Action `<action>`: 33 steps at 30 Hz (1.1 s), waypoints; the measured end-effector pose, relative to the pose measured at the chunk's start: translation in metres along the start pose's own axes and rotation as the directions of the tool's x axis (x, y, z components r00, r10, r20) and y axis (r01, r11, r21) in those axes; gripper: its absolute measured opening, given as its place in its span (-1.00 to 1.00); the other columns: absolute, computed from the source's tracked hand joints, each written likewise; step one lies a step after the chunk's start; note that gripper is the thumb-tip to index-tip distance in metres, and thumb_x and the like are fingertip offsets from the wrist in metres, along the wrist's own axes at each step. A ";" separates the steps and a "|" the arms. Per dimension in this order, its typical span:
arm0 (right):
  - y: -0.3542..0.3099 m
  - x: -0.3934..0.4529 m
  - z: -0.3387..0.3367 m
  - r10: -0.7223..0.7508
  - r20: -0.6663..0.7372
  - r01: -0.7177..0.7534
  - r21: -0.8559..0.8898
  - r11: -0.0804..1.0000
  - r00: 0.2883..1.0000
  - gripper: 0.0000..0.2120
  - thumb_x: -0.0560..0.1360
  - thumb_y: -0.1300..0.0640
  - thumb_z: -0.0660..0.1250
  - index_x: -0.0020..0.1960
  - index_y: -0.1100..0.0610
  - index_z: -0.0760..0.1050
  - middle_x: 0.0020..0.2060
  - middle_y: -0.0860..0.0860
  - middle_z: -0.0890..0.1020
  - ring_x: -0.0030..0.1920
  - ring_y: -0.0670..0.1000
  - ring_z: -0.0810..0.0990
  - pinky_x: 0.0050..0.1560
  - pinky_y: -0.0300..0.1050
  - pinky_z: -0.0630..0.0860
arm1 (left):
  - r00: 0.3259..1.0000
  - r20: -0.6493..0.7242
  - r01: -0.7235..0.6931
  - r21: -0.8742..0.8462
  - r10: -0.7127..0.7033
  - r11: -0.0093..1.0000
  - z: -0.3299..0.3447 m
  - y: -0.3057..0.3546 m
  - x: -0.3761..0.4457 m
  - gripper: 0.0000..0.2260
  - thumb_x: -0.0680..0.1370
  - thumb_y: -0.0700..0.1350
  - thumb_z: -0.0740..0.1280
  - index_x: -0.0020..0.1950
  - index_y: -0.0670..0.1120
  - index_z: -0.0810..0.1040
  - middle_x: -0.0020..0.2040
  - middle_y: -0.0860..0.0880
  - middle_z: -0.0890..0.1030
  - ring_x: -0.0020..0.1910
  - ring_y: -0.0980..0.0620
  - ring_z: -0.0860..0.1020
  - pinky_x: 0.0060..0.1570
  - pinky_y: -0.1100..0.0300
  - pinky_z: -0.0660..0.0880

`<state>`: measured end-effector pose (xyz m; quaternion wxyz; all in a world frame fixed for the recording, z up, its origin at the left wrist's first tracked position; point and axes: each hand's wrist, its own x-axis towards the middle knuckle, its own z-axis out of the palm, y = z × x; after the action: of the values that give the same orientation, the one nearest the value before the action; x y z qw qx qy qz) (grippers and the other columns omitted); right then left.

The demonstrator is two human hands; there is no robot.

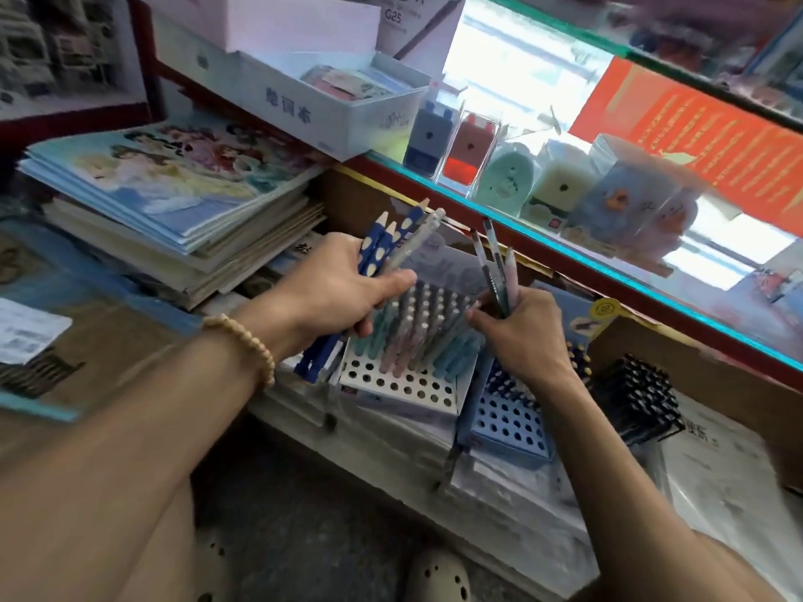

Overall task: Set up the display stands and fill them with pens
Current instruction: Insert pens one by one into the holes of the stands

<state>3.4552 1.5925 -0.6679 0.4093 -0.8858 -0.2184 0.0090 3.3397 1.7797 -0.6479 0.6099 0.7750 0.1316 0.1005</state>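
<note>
My left hand [343, 284] grips a bundle of dark blue pencils [389, 239] with pale dots and one pale pen, tips up. My right hand [525, 332] holds a few slim pens [493, 267], their upper ends rising above my fingers. Between the hands stands a white display stand [399, 386] with rows of round holes; pastel pens [417, 328] fill its back rows and the front holes are bare. A blue display stand [508, 421] sits to its right, holding dark pens at its back under my right wrist.
A stack of illustrated notebooks [174, 189] lies at the left. A glass counter edge [565, 249] runs diagonally behind, with boxed pencil sharpeners [469, 145] on it. A block of black pens [634, 397] stands at the right. A white carton [330, 102] sits above the notebooks.
</note>
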 end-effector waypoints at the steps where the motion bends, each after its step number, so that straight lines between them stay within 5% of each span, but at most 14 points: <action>1: 0.000 0.001 0.000 -0.005 0.001 0.005 -0.001 1.000 1.000 -0.85 0.49 0.25 0.46 -0.24 0.16 0.58 -0.31 -0.04 0.63 -0.35 -0.24 0.60 -0.39 -0.43 0.46 | 1.000 0.002 -0.006 0.003 0.006 1.000 -0.001 -0.001 0.000 -0.78 0.56 -0.05 0.38 -0.21 -0.13 0.51 -0.58 0.08 0.47 -0.60 0.15 0.44 -0.56 0.30 0.35; 6: -0.001 0.004 0.005 -0.027 -0.008 0.026 -0.068 0.997 1.000 -0.90 0.51 0.23 0.44 -0.18 0.21 0.60 -0.27 0.02 0.65 -0.23 -0.02 0.65 -0.34 -0.32 0.57 | 1.000 -0.027 -0.008 0.001 0.008 1.000 -0.005 -0.004 0.000 -0.80 0.57 -0.04 0.39 -0.15 -0.15 0.54 -0.48 0.06 0.48 -0.57 0.12 0.47 -0.55 0.29 0.36; 12: -0.004 0.007 0.010 -0.016 0.060 0.022 -0.099 0.995 0.998 -0.89 0.51 0.22 0.43 -0.19 0.14 0.58 -0.26 -0.01 0.66 -0.25 -0.05 0.67 -0.34 -0.28 0.58 | 1.000 -0.024 0.004 -0.003 -0.004 1.000 -0.010 -0.006 0.000 -0.77 0.57 -0.03 0.37 -0.06 -0.21 0.56 -0.35 -0.03 0.53 -0.54 0.12 0.48 -0.53 0.29 0.36; 18: 0.004 0.008 0.016 0.069 0.121 -0.057 -0.096 0.994 0.990 -0.90 0.47 0.20 0.47 -0.21 0.09 0.60 -0.24 -0.02 0.68 -0.22 -0.09 0.67 -0.25 -0.22 0.57 | 1.000 -0.025 -0.012 -0.004 0.012 1.000 -0.009 -0.006 0.000 -0.79 0.58 -0.04 0.37 -0.20 -0.11 0.52 -0.51 0.10 0.47 -0.55 0.11 0.47 -0.53 0.29 0.36; 24: 0.002 0.015 0.025 0.115 0.143 -0.074 -0.264 0.962 0.983 -0.90 0.42 0.14 0.53 -0.15 0.10 0.61 -0.22 0.00 0.67 -0.21 -0.05 0.65 -0.19 -0.11 0.60 | 0.999 -0.048 -0.008 0.001 0.008 1.000 -0.011 -0.009 -0.001 -0.79 0.56 -0.03 0.39 -0.13 -0.16 0.56 -0.41 0.02 0.49 -0.54 0.10 0.48 -0.53 0.29 0.36; 31: -0.014 -0.005 0.006 -0.030 0.169 0.013 0.102 0.995 0.985 -0.93 0.42 0.17 0.52 -0.16 0.11 0.63 -0.25 -0.07 0.69 -0.22 -0.17 0.67 -0.28 -0.39 0.52 | 0.991 -0.133 -0.009 -0.068 0.000 0.998 -0.010 -0.007 -0.002 -0.76 0.48 -0.05 0.47 -0.04 -0.22 0.61 -0.35 -0.02 0.57 -0.56 0.13 0.48 -0.53 0.31 0.40; 33: -0.023 -0.011 0.006 -0.056 0.246 0.041 0.066 0.997 0.968 -0.92 0.41 0.17 0.53 -0.17 0.11 0.63 -0.25 -0.04 0.70 -0.21 -0.11 0.67 -0.25 -0.35 0.56 | 0.986 -0.169 -0.038 -0.123 0.017 0.992 -0.008 -0.005 -0.002 -0.72 0.44 -0.01 0.50 -0.06 -0.22 0.63 -0.33 -0.06 0.61 -0.54 0.10 0.48 -0.50 0.26 0.45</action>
<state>3.4352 1.6052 -0.6568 0.4055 -0.8594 -0.2890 0.1162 3.3348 1.7874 -0.6512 0.6429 0.7255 0.1651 0.1817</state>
